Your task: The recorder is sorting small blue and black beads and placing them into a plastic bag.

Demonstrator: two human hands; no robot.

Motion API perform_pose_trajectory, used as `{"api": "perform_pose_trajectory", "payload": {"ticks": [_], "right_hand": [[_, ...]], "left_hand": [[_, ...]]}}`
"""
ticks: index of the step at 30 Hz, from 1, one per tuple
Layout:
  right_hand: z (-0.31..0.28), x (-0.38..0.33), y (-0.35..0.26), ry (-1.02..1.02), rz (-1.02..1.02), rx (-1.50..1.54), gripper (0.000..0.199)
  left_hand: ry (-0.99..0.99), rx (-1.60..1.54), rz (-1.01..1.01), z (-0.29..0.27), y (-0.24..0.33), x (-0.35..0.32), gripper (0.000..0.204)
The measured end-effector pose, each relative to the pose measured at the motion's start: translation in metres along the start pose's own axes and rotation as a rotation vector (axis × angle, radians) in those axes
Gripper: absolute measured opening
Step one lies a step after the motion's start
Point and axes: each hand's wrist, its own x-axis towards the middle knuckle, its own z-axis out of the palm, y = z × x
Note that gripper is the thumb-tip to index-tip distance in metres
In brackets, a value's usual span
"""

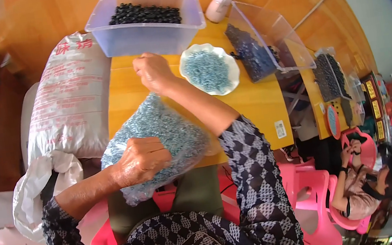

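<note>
Bag [156, 128] in left hand [140, 160] and right hand [153, 72]: thin clear plastic film, crinkled, glossy; contents small pale blue-grey beads, slight sheen.
Table [248, 102]: wood, yellow-orange, smooth, semi-gloss.
Plate [209, 69]: white, glossy, scalloped rim; same pale beads inside.
Tub [149, 33]: translucent plastic, smooth; dark matt beads within.
Tilted bin [270, 40]: clear hard plastic, glossy.
Sack [71, 98]: woven plastic, white, coarse, matt.
Sleeves [260, 179]: patterned cloth, soft, matt.
Chairs [312, 191]: pink moulded plastic, smooth, shiny.
</note>
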Motion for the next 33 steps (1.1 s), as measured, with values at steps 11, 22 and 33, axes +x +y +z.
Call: {"api": "perform_pose_trajectory", "payload": {"ticks": [11,22,33], "right_hand": [[-0.120,-0.105,0.069,0.272,0.319,-0.345,0.011],[-0.239,-0.211,0.043,0.593,1.086,0.717,0.039],[-0.269,-0.204,0.109,0.623,1.357,0.881,0.095]], "left_hand": [[-0.023,0.026,-0.113,0.003,0.009,0.007,0.009],[-0.030,0.211,-0.251,-0.005,0.023,0.006,0.029],[-0.194,0.519,-0.435,-0.006,0.033,0.006,0.044]]}}
